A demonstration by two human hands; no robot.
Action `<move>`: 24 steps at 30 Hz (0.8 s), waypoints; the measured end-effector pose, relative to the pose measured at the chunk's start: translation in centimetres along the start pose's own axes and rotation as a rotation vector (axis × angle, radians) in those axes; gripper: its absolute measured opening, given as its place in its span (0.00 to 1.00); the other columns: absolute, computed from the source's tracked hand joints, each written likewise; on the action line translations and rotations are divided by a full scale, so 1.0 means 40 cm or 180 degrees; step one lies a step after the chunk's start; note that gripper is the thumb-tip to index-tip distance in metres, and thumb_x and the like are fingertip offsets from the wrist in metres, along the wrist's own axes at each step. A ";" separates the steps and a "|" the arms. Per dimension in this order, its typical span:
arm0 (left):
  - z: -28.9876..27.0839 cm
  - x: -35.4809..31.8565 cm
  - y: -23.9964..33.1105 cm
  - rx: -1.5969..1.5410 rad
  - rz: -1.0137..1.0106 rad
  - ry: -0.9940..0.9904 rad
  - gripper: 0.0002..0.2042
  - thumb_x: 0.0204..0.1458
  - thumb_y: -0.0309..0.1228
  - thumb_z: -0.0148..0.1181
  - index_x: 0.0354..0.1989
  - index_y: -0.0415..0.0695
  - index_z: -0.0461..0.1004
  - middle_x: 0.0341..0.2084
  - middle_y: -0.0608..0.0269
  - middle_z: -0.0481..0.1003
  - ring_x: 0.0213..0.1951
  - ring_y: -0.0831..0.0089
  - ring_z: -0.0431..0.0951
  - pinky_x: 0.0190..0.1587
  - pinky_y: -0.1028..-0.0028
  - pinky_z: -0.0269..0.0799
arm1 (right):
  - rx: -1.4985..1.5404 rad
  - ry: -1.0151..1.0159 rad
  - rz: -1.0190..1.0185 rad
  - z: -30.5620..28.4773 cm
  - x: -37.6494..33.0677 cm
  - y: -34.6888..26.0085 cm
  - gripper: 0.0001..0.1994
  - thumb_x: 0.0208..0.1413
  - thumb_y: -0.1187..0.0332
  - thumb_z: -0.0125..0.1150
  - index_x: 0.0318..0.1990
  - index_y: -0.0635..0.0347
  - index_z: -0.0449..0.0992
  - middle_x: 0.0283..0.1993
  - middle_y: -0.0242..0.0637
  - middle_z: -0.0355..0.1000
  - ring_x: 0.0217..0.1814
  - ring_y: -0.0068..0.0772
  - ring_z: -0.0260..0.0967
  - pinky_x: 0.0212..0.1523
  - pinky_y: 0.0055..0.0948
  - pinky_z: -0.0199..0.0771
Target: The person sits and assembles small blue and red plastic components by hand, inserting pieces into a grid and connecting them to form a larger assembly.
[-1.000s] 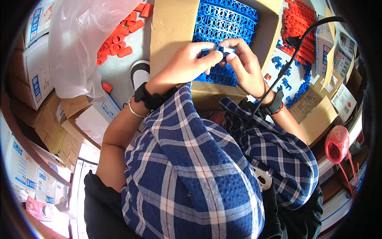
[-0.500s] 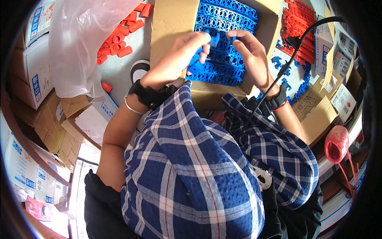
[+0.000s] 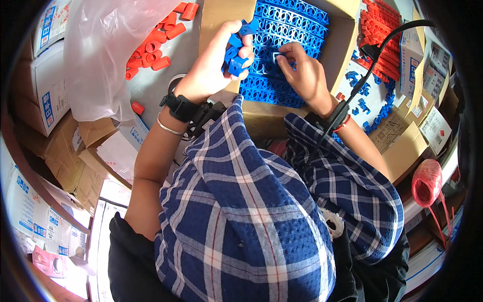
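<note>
My left hand (image 3: pixel 214 65) is closed around several small blue plastic clips (image 3: pixel 238 65) at the left side of an open cardboard box (image 3: pixel 340 48). Stacked rows of blue plastic strips (image 3: pixel 297 25) with ring-shaped openings fill the box. Over the middle rows, my right hand (image 3: pixel 307 75) pinches a small blue piece (image 3: pixel 276 57) between thumb and fingertips. It looks like one of the clips, and my fingers partly cover it. Whether this piece touches the strip below, I cannot tell.
Loose red tubes (image 3: pixel 152 53) lie on the floor at left beside a translucent plastic bag (image 3: pixel 95 65). Red strips (image 3: pixel 380 30) and scattered blue clips (image 3: pixel 385 103) lie right of the box. A black cable (image 3: pixel 359 85) crosses near my right wrist. A pink twine roll (image 3: pixel 426 182) sits farther right.
My left hand has moved left and up, away from my right, now showing its handful of blue clips. The right hand has moved slightly left and down over the strips with its small piece.
</note>
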State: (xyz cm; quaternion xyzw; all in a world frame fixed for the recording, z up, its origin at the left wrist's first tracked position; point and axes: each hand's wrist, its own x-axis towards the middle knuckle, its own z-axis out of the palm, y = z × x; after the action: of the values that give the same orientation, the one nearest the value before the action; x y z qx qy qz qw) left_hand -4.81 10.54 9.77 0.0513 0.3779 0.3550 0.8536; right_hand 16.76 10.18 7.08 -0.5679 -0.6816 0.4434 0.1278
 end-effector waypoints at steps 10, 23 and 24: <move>-0.002 0.002 -0.004 0.0053 0.0044 0.0003 0.17 0.59 0.50 0.46 0.29 0.49 0.64 0.18 0.74 0.61 0.21 0.82 0.61 0.17 0.82 0.52 | -0.0674 0.0046 -0.0584 0.040 0.012 -0.013 0.09 0.51 0.66 0.62 0.36 0.60 0.71 0.25 0.42 0.71 0.32 0.44 0.69 0.31 0.40 0.72; -0.035 0.006 -0.004 -0.0011 -0.0016 -0.0510 0.16 0.64 0.47 0.39 0.35 0.47 0.64 0.22 0.72 0.62 0.23 0.82 0.62 0.26 0.79 0.61 | -0.0887 0.0087 -0.1092 0.043 0.013 0.002 0.07 0.48 0.68 0.63 0.31 0.58 0.72 0.27 0.37 0.71 0.32 0.41 0.67 0.35 0.35 0.71; -0.035 0.006 -0.003 -0.0008 -0.0018 -0.0509 0.16 0.64 0.47 0.39 0.35 0.47 0.64 0.22 0.72 0.62 0.23 0.82 0.62 0.26 0.79 0.61 | -0.0884 0.0088 -0.1092 0.042 0.013 0.003 0.07 0.48 0.68 0.63 0.31 0.58 0.72 0.27 0.37 0.71 0.32 0.41 0.67 0.35 0.35 0.71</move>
State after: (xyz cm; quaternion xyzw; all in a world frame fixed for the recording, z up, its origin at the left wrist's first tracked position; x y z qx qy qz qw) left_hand -5.57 10.36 8.60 0.0773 0.3083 0.3478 0.8821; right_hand 15.52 9.85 5.86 -0.4619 -0.8209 0.3092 0.1312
